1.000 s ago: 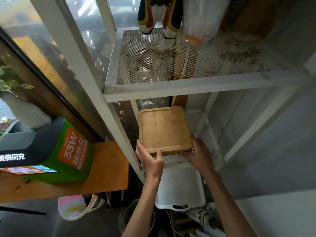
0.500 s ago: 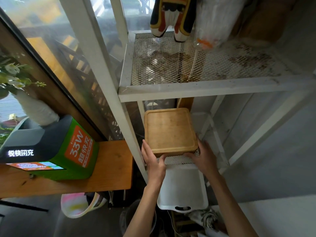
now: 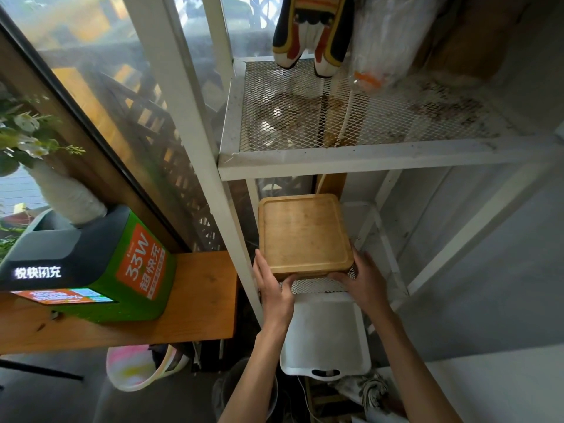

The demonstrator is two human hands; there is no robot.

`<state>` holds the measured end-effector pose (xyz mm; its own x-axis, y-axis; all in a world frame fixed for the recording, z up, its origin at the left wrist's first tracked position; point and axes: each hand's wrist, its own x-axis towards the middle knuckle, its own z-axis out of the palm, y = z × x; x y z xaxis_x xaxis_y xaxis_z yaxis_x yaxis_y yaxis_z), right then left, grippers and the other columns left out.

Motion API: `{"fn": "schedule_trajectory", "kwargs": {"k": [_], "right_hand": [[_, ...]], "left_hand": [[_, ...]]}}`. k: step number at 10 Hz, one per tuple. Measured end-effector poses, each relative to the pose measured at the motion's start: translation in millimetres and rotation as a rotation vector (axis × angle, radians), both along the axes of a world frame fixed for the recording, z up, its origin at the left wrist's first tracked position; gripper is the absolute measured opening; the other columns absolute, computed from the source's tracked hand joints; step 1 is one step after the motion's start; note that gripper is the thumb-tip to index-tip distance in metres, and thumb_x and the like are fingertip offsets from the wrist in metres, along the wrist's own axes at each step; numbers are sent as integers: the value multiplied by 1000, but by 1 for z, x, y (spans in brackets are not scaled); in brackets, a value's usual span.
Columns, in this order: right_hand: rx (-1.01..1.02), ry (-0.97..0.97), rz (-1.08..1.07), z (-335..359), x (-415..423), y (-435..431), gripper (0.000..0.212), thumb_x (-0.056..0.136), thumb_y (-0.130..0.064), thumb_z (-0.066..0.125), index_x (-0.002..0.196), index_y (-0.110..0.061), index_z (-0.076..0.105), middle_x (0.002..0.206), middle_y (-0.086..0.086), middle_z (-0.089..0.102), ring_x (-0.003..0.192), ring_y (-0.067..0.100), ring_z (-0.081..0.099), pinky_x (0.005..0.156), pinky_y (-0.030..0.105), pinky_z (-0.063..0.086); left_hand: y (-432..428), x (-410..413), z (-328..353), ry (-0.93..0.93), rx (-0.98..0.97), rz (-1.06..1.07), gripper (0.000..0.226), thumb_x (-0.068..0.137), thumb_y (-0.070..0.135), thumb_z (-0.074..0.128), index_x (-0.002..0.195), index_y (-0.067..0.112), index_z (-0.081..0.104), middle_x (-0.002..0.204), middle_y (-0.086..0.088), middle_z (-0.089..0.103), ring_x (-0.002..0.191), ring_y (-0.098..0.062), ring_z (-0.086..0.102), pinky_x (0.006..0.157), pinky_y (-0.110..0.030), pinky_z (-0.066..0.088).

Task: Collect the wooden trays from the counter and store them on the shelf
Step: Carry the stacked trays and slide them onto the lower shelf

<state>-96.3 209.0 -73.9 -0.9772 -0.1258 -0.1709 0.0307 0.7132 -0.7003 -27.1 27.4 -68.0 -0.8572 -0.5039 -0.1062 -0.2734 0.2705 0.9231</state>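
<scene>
While both hands (image 3: 274, 288) grip, wooden trays (image 3: 305, 233) shelved

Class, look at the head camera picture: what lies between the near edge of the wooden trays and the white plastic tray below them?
In the head view, a strip of white mesh shelf lies between the wooden trays and the white plastic tray.

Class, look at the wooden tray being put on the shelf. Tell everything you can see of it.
The square, light-brown wooden tray has rounded corners and a shallow groove running just inside its edge. Its top looks bare and a little worn. It lies flat, topmost of a small stack, on the white wire-mesh shelf, under a higher mesh shelf. The left hand holds its near-left corner, and the right hand holds its near-right corner.
</scene>
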Motion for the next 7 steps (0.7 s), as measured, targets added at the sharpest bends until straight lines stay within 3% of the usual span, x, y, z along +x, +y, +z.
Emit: {"fn": "schedule_trajectory", "kwargs": {"k": [2,3,4,5,6,7], "right_hand": [[0,-4,0,0,0,-1,115,56,-94,48,152,-36,23,145,9,49,137,38,42,102,58,44],[-10,-22,18,7,4,-4,112,67,-76,64,155,-36,7,155,7,36,143,35,34,109,57,39],[81,127,78,12,19,-9,109,80,-59,68,157,-31,-4,166,4,10,151,28,14,120,53,19],[350,189,194,16,37,-13,93,87,-68,48,155,-40,-8,165,-3,-21,152,26,-17,119,53,-7],[465,138,219,23,41,-17,86,87,-73,40,155,-42,-4,164,-4,-24,150,30,-22,120,60,-6],[538,103,214,37,42,-18,87,87,-75,38,156,-42,-2,165,0,-19,150,32,-23,117,60,-8]], "left_hand": [[0,1,2,-2,-31,-30,98,89,7,66,156,20,-4,162,-5,6,149,-21,14,121,-47,23],[7,2,7,-15,-152,-41,94,92,12,64,157,15,-3,163,-9,-8,151,-25,6,121,-41,20],[17,11,6,-39,-473,-97,84,94,15,59,157,15,4,161,-15,-18,151,-29,-13,120,-39,3],[22,23,8,-98,-693,-205,77,93,15,56,156,16,13,164,-17,-5,149,-34,-21,118,-47,-6],[17,28,11,-170,-740,-275,81,89,8,53,156,15,7,164,-18,0,149,-37,-20,116,-48,-10],[11,32,24,-123,-758,-311,82,90,11,56,156,14,9,163,-20,5,150,-39,-14,116,-47,-10]]}}
